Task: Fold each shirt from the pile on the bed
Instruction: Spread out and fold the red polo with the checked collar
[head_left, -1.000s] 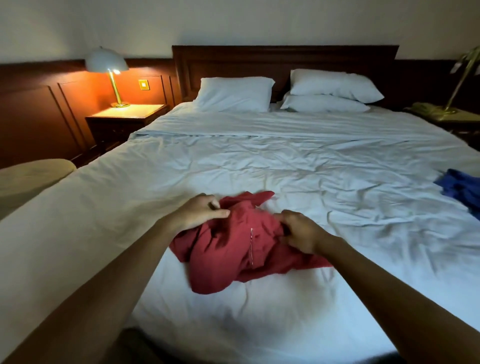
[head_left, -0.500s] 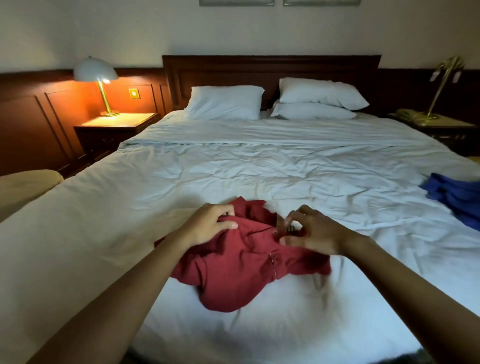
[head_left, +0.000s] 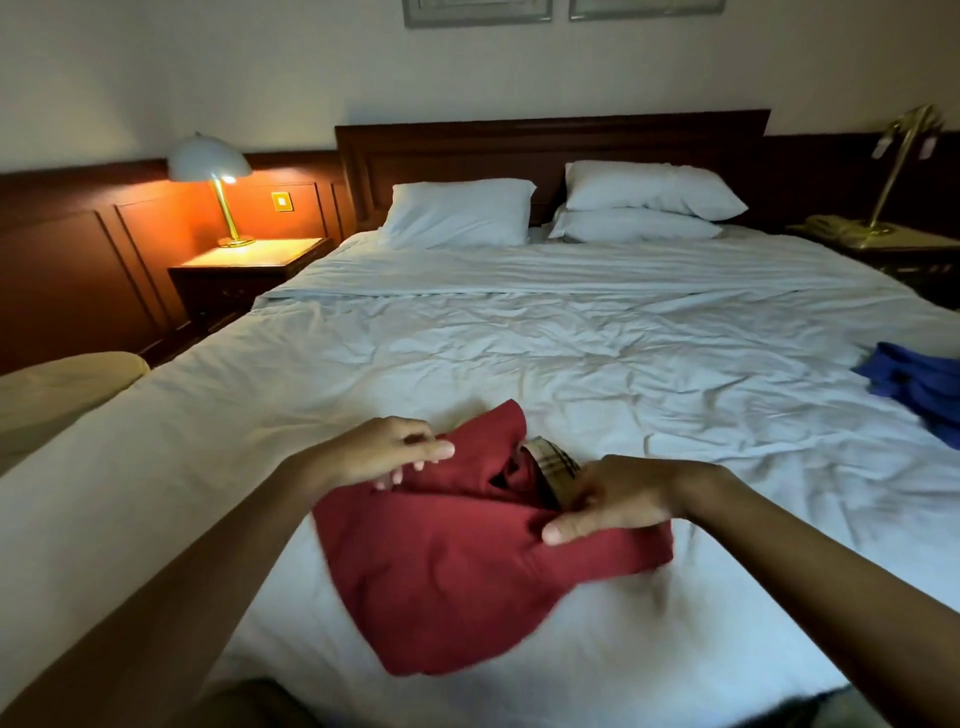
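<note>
Head view: left hand (head_left: 384, 457) fingers (head_left: 434, 451) loose, right hand (head_left: 623, 499) apparently pinching red shirt (head_left: 441, 582); blue garment (head_left: 914, 384) well apart.

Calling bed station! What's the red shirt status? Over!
Left hand fingers touching crumpled red fabric shirt. Right hand pinches its plaid-lined collar. Not yet folded. Crumpled blue garment lies apart, far right.

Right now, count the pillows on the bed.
3. One pillow lies left at the headboard; two are stacked right, upper pillow on lower pillow. Another could hide behind them.
</note>
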